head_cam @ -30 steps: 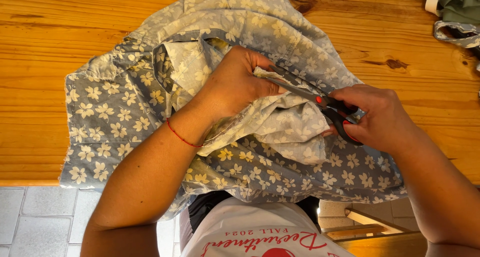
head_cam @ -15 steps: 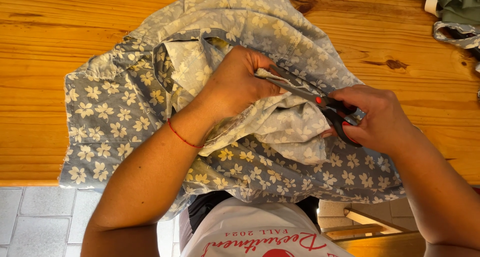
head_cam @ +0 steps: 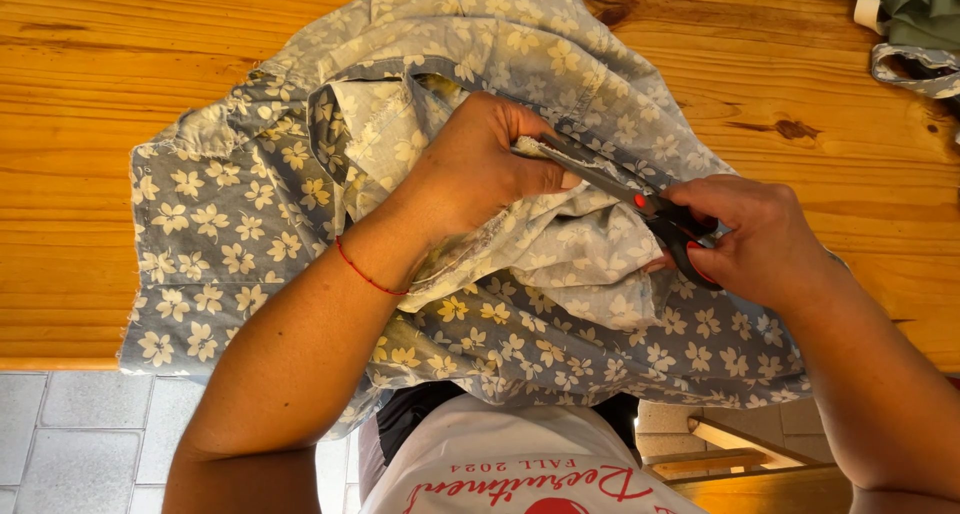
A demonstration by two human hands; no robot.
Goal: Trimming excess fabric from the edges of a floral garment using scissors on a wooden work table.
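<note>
Presently, item: blue-grey floral garment [head_cam: 250, 224], printed with cream and yellow flowers, bunched in loose folds on the wooden table [head_cam: 90, 84], its near hem hanging over the table's front edge toward the person's lap.

Inside face: paler, showing at the heap's centre where the cloth is turned back; a raw, fraying edge runs along it.

Left hand [head_cam: 470, 164]: closed on a folded seam at the top of the heap, thumb pressing the strip flat. A thin red thread bracelet [head_cam: 365, 272] sits at that wrist.

Right hand [head_cam: 755, 239]: gripping the black-handled scissors [head_cam: 640, 202] with a red pivot, just right of the heap's centre; blades lie nearly closed on the strip that the left hand pinches.

Progress, as judged: cutting along the seam appears under way; no piece lies detached, and most of the garment looks whole.

Also present: green cloth [head_cam: 920, 4] and another patterned scrap [head_cam: 915, 72] at the table's far right corner, well apart from the garment; tiled floor [head_cam: 70, 424] below the table's front edge.
</note>
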